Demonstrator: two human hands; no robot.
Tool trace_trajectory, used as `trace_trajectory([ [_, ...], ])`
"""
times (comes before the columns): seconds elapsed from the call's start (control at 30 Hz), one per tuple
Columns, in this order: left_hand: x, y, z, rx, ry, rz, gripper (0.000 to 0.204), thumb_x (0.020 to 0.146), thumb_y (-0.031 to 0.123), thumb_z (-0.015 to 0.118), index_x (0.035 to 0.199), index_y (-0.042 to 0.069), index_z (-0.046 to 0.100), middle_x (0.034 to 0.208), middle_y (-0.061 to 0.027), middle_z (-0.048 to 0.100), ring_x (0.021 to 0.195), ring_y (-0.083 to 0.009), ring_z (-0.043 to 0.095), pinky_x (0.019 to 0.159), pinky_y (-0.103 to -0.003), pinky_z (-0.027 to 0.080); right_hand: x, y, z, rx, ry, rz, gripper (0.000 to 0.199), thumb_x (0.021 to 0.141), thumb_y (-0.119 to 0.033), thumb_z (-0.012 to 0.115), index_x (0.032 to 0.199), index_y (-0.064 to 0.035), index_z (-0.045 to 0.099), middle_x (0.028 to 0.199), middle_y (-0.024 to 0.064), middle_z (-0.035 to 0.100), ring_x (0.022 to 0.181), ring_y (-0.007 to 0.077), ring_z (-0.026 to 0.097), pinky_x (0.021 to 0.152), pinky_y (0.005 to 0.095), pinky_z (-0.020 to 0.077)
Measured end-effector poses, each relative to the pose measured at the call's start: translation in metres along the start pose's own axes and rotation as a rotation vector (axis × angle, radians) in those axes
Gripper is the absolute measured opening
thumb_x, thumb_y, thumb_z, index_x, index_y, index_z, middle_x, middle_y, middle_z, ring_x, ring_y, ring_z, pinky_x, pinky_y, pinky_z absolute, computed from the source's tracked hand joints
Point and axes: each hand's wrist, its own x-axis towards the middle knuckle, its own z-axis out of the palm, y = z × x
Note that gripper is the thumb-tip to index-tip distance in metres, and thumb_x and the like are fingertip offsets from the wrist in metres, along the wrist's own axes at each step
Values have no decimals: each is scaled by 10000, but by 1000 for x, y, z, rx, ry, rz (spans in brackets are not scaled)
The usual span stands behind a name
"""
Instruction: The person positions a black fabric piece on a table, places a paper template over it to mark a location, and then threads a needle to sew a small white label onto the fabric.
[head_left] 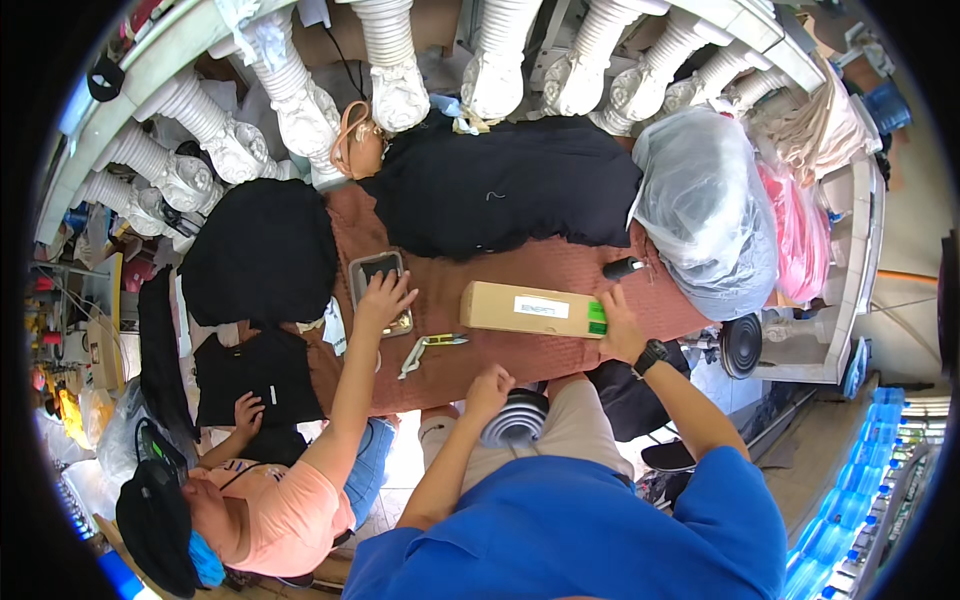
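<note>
**Holding a long box on the brown table**

Resting on the brown tablecloth [520, 355], the long cardboard box [533, 309] lies flat near the middle of the table, with a white label on top and a green end. The right hand [618, 325] is at this green end, with the fingers closed around the corner of the box; a black watch [650, 356] sits on the wrist. The left hand [490, 388] is at the near edge of the table, curled into a loose fist; I cannot tell if it holds something. Just beside it, lower, is a ribbed grey roll [517, 422].

Another person in a pink shirt reaches with one hand [383, 300] to a small metal tray [379, 290]. Scissors [430, 347] lie between the tray and the box. Black cloth [505, 185] is piled behind the box, and a clear plastic bag [705, 205] stands to the right.
</note>
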Motion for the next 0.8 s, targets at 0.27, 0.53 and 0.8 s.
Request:
trace_trajectory([
  [0.27, 47, 63, -13, 2, 387, 114, 261, 912, 29, 629, 1165, 63, 574, 1165, -216, 527, 1012, -406, 613, 892, -500, 492, 6, -1, -60, 208, 58, -124, 709, 653, -218, 842, 1262, -26, 533, 1112, 190, 576, 1044, 403, 624, 869, 457, 535],
  [0.53, 84, 59, -20, 376, 471, 224, 361, 865, 102, 716, 1197, 94, 573, 1299, -158, 501, 1226, -389, 483, 1006, -514, 418, 43, -45, -208, 336, 257, 236, 689, 727, -282, 834, 1240, 64, 533, 1084, 264, 686, 1027, 382, 694, 889, 432, 546],
  [0.8, 100, 46, -19, 550, 445, 223, 359, 913, 248, 700, 1220, 112, 575, 1355, -135, 488, 1201, -364, 476, 987, -499, 393, 179, -55, -179, 186, 780, 217, 713, 708, -339, 844, 1201, 81, 546, 1102, 290, 659, 1042, 435, 652, 906, 473, 529],
])
